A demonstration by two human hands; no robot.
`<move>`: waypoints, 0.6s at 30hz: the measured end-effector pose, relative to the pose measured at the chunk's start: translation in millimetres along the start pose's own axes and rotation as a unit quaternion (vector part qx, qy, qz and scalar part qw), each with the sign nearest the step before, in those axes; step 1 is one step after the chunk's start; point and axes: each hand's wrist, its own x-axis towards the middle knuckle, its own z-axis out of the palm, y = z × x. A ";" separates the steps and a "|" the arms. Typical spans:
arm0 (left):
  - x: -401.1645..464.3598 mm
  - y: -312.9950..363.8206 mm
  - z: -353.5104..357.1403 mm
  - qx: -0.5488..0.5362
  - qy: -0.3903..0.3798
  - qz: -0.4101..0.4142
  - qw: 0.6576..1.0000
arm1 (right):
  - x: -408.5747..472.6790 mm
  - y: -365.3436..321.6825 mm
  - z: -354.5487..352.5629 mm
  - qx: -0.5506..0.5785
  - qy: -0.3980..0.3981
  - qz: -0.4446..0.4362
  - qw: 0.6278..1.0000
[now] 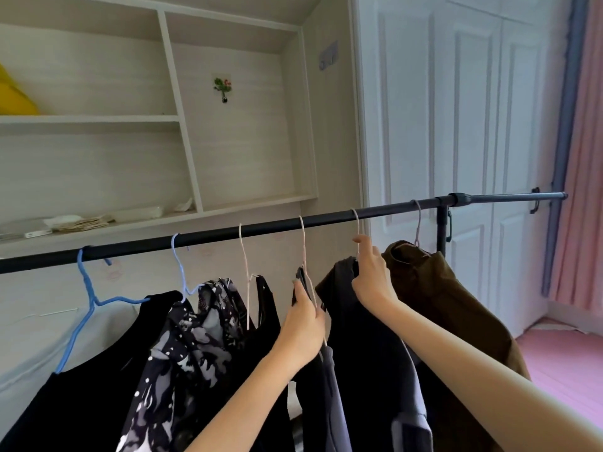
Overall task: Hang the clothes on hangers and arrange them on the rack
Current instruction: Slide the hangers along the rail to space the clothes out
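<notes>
A black rack rail [267,227] runs across the view and carries several hangers with clothes. From the left hang a black top [98,380] on a blue hanger [85,308], a black-and-white patterned garment [195,337], and a black strappy piece [266,308]. My left hand [305,324] grips a pale hanger [304,249] and the dark garment on it. My right hand [370,272] pinches the neck of the neighbouring pale hanger [356,223], which bears a black garment [365,353]. A brown jacket [434,288] hangs furthest right.
White shelving [182,125] stands behind the rail, with a yellow item [13,96] and folded cloths [81,221] on it. A white panelled door [473,109] and pink curtain [587,158] are at the right. The rack's upright post [442,230] is past the brown jacket.
</notes>
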 end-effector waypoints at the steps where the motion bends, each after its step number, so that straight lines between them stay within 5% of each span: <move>1: 2.7 -1.1 6.6 0.043 -0.010 -0.003 0.999 | 0.4 1.5 -1.7 -0.003 -0.001 -0.003 1.000; 4: 12.3 -5.0 25.5 0.126 -0.001 0.013 0.992 | 1.8 5.5 -5.3 -0.001 -0.003 -0.002 1.000; 13: 20.5 3.2 32.4 0.062 -0.007 0.013 0.998 | 5.3 8.9 1.1 -0.004 -0.008 0.008 1.000; 18: 15.2 4.1 21.0 0.126 -0.040 0.024 0.991 | 4.0 -6.5 15.1 -0.118 0.008 0.035 0.992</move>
